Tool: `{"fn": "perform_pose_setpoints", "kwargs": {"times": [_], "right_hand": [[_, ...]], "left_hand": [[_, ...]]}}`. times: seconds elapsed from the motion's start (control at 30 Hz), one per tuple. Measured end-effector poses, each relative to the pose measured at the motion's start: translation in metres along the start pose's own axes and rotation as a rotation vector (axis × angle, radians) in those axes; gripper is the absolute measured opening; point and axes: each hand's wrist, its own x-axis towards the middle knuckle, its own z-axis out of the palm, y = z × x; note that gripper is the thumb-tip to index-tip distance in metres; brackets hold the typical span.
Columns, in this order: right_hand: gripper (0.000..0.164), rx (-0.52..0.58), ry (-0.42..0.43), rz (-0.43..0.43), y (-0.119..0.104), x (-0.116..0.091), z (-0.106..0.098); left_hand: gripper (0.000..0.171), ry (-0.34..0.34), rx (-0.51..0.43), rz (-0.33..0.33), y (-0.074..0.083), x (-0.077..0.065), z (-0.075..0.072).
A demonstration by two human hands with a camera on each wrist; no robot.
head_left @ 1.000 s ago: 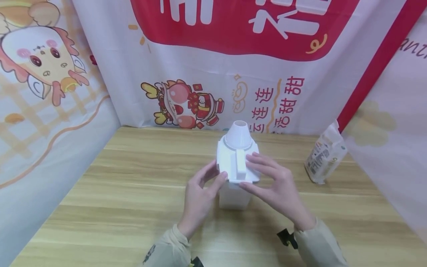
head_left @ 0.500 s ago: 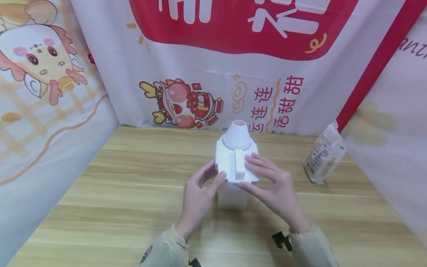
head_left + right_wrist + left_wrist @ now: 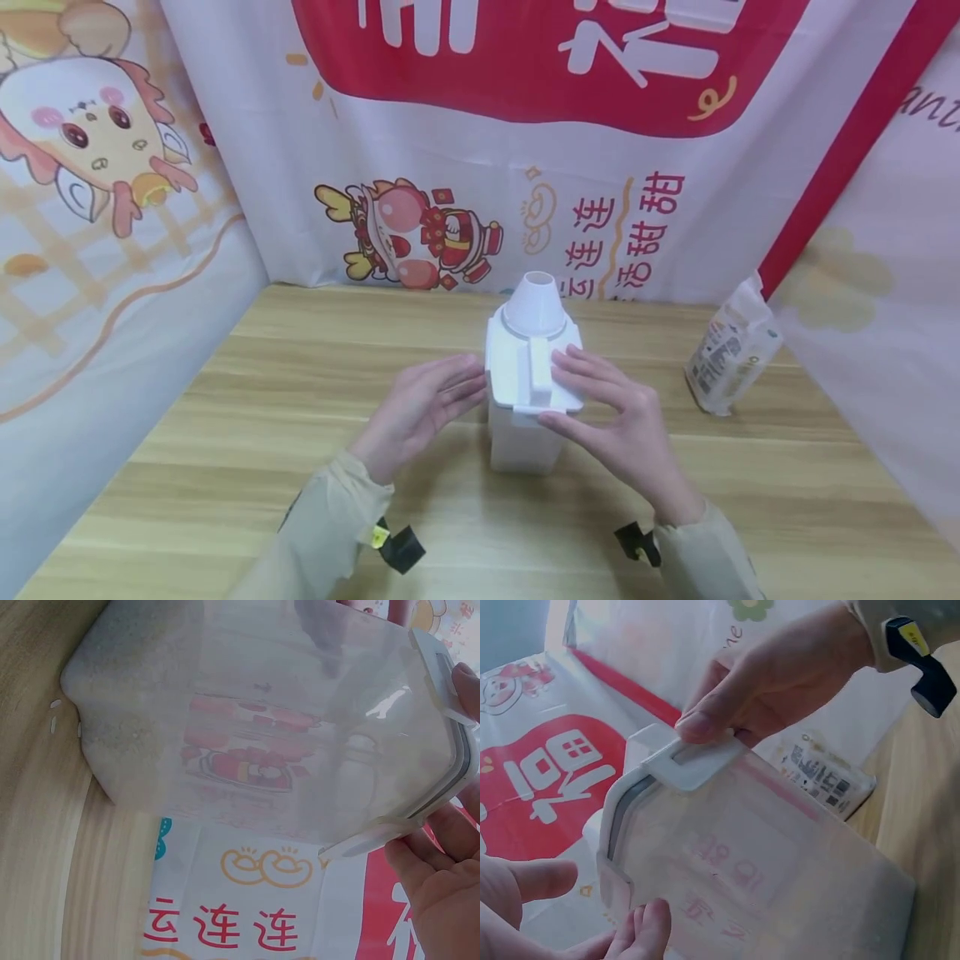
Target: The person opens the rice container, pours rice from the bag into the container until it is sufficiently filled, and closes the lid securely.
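Note:
A translucent storage container (image 3: 525, 448) stands upright on the table, with a white lid (image 3: 507, 367), a raised handle (image 3: 540, 373) and a white cone (image 3: 534, 307) on top. Pale grains (image 3: 127, 746), looking like rice, lie in its bottom. My right hand (image 3: 621, 421) grips the lid's front right corner, thumb at the front latch (image 3: 697, 766), fingers on the right side. Close to the container's left side is my left hand (image 3: 423, 408), fingers fairly straight and thumb apart, near the left latch (image 3: 615, 886). Whether its fingertips touch is unclear.
Toward the right of the wooden table (image 3: 300, 392) stands a white printed packet (image 3: 733, 354). A few loose grains (image 3: 55, 704) lie beside the container. Printed cloth (image 3: 420, 150) hangs behind the table and along both sides.
My left hand has let go of the lid's front left corner and drawn back leftward, its fingers straighter. More of the front latch shows. The right hand keeps its place.

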Motion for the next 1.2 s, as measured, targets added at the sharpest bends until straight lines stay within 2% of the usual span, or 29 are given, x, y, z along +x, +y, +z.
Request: {"fn": "perform_pose_setpoints", "kwargs": {"times": [0.13,0.33,0.6,0.73,1.03,1.2], "right_hand": [[0.055,-0.005,-0.008,0.005,0.000,-0.002,0.000],[0.054,-0.001,-0.001,-0.004,-0.001,-0.006,-0.001],[0.053,0.023,-0.002,-0.004,-0.004,-0.010,-0.002],[0.053,0.026,-0.007,-0.014,-0.005,-0.011,-0.001],[0.053,0.044,0.001,-0.046,-0.003,-0.009,0.000],[0.053,0.047,0.009,-0.052,-0.003,-0.008,-0.002]], "left_hand": [[0.038,-0.026,-0.021,-0.041,0.001,0.003,0.000],[0.038,-0.041,0.017,-0.040,-0.001,0.005,0.001],[0.044,-0.040,0.010,-0.074,-0.007,0.007,-0.003],[0.043,-0.041,-0.020,-0.075,-0.008,0.007,-0.004],[0.042,-0.052,0.010,-0.059,-0.006,0.010,-0.006],[0.038,-0.066,-0.011,-0.067,-0.003,0.012,-0.006]]}}
